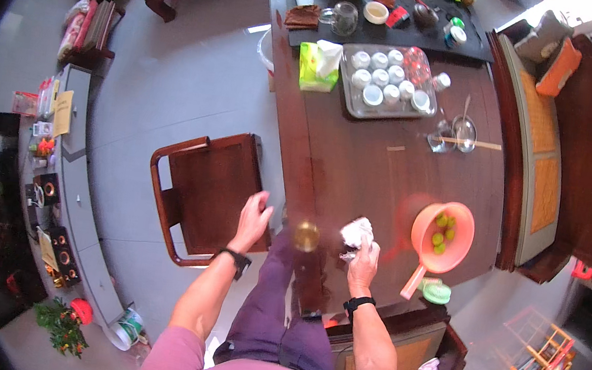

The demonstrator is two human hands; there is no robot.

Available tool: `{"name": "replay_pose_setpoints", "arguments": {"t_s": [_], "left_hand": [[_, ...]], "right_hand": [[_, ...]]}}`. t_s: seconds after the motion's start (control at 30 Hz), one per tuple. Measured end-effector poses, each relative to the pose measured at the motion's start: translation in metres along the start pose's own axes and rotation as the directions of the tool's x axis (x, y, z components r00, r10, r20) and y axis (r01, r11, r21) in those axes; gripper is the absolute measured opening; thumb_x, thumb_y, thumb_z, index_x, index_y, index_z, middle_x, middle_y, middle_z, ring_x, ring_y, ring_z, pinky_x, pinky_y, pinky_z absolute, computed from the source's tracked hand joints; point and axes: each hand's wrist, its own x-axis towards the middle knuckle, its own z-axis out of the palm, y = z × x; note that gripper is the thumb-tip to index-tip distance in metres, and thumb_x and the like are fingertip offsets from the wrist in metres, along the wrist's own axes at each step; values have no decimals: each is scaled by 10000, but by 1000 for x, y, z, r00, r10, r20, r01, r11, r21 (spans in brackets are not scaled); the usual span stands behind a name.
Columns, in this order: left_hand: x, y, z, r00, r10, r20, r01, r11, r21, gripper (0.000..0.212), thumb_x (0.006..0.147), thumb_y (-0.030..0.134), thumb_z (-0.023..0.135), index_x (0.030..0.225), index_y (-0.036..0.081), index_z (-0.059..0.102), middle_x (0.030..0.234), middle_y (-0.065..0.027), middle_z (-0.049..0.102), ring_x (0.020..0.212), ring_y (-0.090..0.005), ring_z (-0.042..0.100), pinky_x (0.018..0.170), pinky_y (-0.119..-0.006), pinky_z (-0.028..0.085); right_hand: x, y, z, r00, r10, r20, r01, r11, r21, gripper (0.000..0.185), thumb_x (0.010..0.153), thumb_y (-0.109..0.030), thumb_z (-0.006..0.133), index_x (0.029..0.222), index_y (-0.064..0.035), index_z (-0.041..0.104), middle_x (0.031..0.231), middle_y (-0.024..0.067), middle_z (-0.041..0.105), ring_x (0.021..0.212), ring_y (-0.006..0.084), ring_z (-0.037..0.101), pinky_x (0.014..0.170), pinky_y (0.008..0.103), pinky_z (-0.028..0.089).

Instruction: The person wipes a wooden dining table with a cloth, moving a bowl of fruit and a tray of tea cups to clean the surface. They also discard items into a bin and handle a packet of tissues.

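My right hand [362, 265] holds a crumpled white cloth or paper wad [358, 232] against the dark wooden table [351, 186], near its front part. My left hand [254, 218] hangs beside the table's left edge, over the side of a wooden chair [212, 191], its fingers partly curled with nothing seen in them. Between the hands, a round golden object [306, 236] shows at the table's edge; what it is cannot be told. To the right of my right hand sits a pink plastic basin with a handle [456, 254], holding several green fruits [439, 240]. A green brush [436, 292] lies below it.
Farther up the table are a tray [360, 113] of white cups, a tissue pack [318, 74], glass vessels [464, 132] with a stick across them, and a black tea tray [364, 35] bearing teaware. A wooden sofa [586, 165] stands right, a cabinet [84, 203] left.
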Motion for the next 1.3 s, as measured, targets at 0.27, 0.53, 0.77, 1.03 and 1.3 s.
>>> {"name": "replay_pose_setpoints", "arguments": {"t_s": [0.27,0.53,0.77,1.03,1.3], "left_hand": [[230,149,35,928,141,-344,-164,986,-41,1003,699,271,823,1470,9,236,1454,-244,338,1359,-380,326,1134,-442,282],[302,162,65,827,76,-557,-22,994,103,756,698,210,793,1357,61,454,1369,-194,456,1267,-378,450,1059,-461,380],[230,109,-8,837,-9,-547,-170,946,-276,486,781,58,728,1232,-23,566,1203,-151,618,1112,-257,603,953,-361,474],[51,41,-85,830,-352,-432,191,908,-374,441,828,3,680,1243,-30,536,1140,-102,637,1051,-194,601,925,-336,469],[-40,34,-70,759,-522,-389,314,816,-485,433,800,-15,694,1211,-47,559,1126,-121,648,1007,-212,623,915,-338,474]], "right_hand": [[61,-67,18,869,-300,394,381,914,-143,585,910,-306,586,1448,-159,411,1572,203,192,1449,440,126,1147,612,94],[74,-65,31,847,-327,419,441,873,-210,679,880,-331,626,1472,-135,358,1580,239,119,1459,441,78,1141,629,71],[119,-107,53,873,-362,327,432,886,-172,682,864,-412,632,1453,-154,404,1574,223,168,1453,434,129,1116,662,111],[272,-264,123,796,-603,56,605,789,-108,727,863,-451,621,1472,-144,369,1582,201,166,1457,406,140,1133,643,95],[328,-300,122,791,-610,51,606,769,-202,689,882,-443,597,1465,-148,378,1556,210,229,1441,396,195,1144,606,149]]}}
